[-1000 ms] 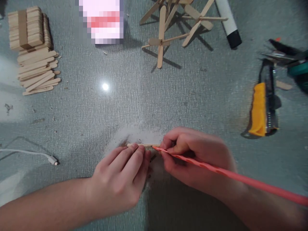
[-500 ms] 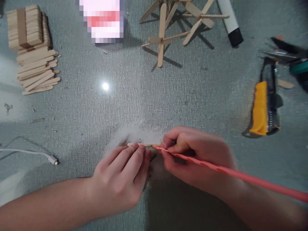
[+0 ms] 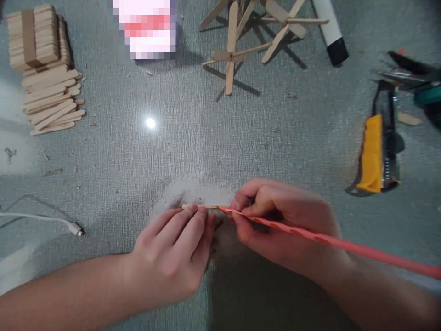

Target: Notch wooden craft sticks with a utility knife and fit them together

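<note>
Fingers of the right hand pinch one red pencil; those of the left hand hold one wooden stick.

Stick pile behind the cable, both left of the pencil.

No legible text or numbers; pink-white object blurred into blocks, unreadable.

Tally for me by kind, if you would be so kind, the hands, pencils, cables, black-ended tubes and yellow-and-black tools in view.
Hands: 2, the left hand and the right hand
Pencils: 1, the red pencil
Cables: 1, the white cable
Black-ended tubes: 1, the white tube
Yellow-and-black tools: 1, the yellow tool
Total: 6
</note>
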Demonstrator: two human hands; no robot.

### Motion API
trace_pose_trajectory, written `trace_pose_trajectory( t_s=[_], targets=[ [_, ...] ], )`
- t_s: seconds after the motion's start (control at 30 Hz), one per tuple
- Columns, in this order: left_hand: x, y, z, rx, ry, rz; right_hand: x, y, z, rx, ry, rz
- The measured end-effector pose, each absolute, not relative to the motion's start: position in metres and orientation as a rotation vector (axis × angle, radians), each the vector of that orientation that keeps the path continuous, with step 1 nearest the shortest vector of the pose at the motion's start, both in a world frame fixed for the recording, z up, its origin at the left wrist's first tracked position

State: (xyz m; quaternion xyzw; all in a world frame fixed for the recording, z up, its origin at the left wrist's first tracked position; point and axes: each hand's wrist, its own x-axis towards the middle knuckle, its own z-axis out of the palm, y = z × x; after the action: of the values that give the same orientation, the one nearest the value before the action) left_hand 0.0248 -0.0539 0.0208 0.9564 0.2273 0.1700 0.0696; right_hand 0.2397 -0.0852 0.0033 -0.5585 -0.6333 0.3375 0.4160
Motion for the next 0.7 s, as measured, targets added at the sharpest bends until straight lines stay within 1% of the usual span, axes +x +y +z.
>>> trace_pose_trajectory(
  t_s=[0.7],
  targets=[
    [0.0254, -0.0546, 0.0218, 2.863, 0.688, 0.511, 0.2402, -0.0859, 0.004, -1.392, -1.561, 0.87]
  ],
)
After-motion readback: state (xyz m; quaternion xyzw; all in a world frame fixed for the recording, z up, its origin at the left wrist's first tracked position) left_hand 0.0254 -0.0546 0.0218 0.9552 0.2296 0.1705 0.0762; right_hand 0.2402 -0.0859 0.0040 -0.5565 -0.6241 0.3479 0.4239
